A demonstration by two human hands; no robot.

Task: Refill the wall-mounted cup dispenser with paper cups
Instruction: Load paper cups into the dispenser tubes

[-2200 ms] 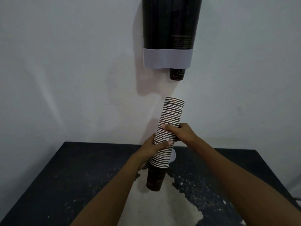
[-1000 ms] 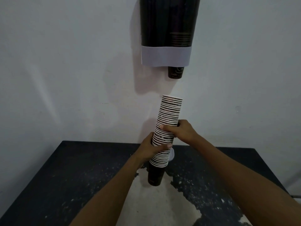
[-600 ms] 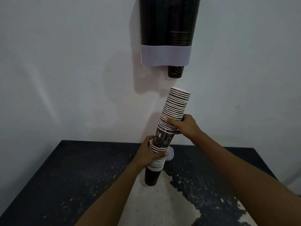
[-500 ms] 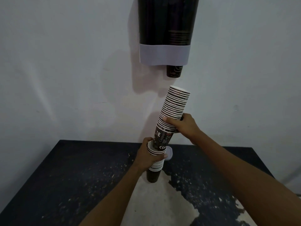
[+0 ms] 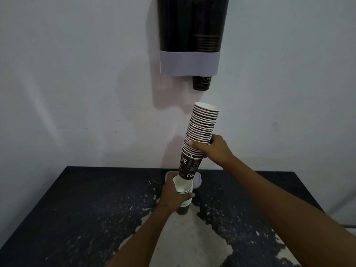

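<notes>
A dark cup dispenser (image 5: 190, 35) with a pale lower band hangs on the white wall, and one black cup (image 5: 201, 83) pokes out of its bottom. My right hand (image 5: 213, 149) grips the upper stack of paper cups (image 5: 202, 130), tilted, its bottom printed cup (image 5: 188, 167) almost fully pulled out. My left hand (image 5: 174, 195) holds the lower stack of cups (image 5: 184, 197) just above the table, its white inside showing. The two stacks still overlap slightly at the lower stack's rim.
A black table (image 5: 77, 209) with worn, pale patches (image 5: 183, 243) stands against the wall. A small white lidded container (image 5: 197, 180) sits at the table's back edge behind the cups.
One long stack has been split: my right hand lifted the upper part up and right, while my left hand drew the lower part down toward the table.
</notes>
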